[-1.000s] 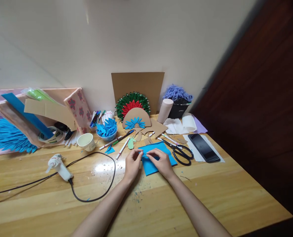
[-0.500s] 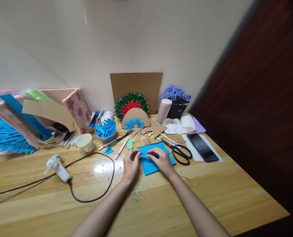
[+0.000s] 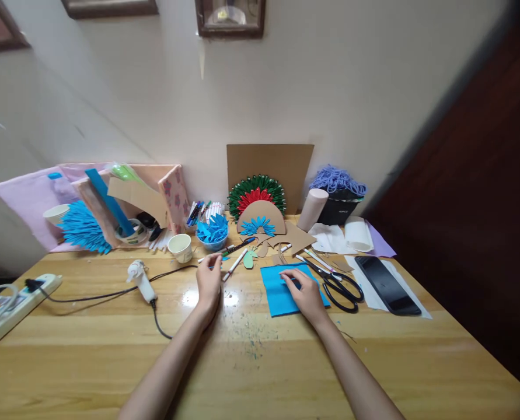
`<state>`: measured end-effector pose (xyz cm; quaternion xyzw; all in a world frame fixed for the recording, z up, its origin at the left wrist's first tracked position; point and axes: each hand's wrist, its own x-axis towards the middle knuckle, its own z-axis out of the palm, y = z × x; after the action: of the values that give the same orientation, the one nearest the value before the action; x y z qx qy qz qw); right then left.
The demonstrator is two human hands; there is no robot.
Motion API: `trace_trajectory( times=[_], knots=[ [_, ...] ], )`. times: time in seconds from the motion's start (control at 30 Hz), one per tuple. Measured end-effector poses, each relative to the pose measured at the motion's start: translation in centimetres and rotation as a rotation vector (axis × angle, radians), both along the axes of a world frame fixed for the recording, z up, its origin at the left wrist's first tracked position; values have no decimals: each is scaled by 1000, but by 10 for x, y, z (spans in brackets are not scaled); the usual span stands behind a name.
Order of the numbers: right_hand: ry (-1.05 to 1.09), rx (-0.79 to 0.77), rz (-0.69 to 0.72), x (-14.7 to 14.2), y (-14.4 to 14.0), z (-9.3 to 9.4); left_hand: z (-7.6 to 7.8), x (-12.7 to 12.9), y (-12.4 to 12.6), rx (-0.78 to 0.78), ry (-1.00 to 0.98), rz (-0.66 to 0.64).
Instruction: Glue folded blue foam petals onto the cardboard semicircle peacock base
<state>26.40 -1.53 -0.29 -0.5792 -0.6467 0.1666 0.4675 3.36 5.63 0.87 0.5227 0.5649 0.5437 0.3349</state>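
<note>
Glue gun: we see it [image 3: 142, 284] standing on the desk [image 3: 242, 385], well left of our hands.
Paper cup: it [image 3: 180, 249] sits behind our left hand, to its left.
Left hand: ours [image 3: 209, 284] is raised, thumb and fingers drawn together; we cannot tell whether they grip anything.
Bowl: behind that hand, it [image 3: 212, 244] holds blue pieces [image 3: 213, 226].
Marker: it [image 3: 235, 264] lies just right of our left hand.
Blue sheet: it [image 3: 279, 302] lies flat below our right hand.
Right hand: ours [image 3: 309, 296] curls over the sheet; we cannot tell if its fingertips pinch anything.
Scissors: they [image 3: 328, 277] lie just right of the sheet.
</note>
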Motion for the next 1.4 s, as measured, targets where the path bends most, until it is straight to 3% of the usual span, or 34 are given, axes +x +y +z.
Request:
trace_trajectory(
  times=[0.07,0.13,0.23,0.37,0.6,0.77,0.97,1.07,1.17,1.23,1.4],
  knots=[
    [2,4,13,-3,-2,1,1,-17,4,45,38,65],
    [7,9,32,-6,-3,3,0,-23,7,61,65,32],
    [19,11,55,-9,-6,4,-1,-17,13,61,185,-67],
    [27,8,68,-12,-8,4,-2,-16,18,62,381,-46],
    [11,11,116,-17,-11,4,-10,-38,-2,68,853,-34],
    [7,20,114,-18,-12,4,-11,-37,-4,64,985,-46],
    [7,2,115,-18,-11,4,-4,-34,-3,91,815,-96],
    [32,-13,114,-21,-12,6,3,-24,-7,67,497,-112],
    [92,-59,118,-24,-14,9,5,-3,-13,-36,147,-248],
    [149,-99,120,-26,-14,9,1,14,-18,-107,22,-354],
    [242,-132,62,-22,-7,5,-13,51,-28,-84,83,-519]
  ],
)
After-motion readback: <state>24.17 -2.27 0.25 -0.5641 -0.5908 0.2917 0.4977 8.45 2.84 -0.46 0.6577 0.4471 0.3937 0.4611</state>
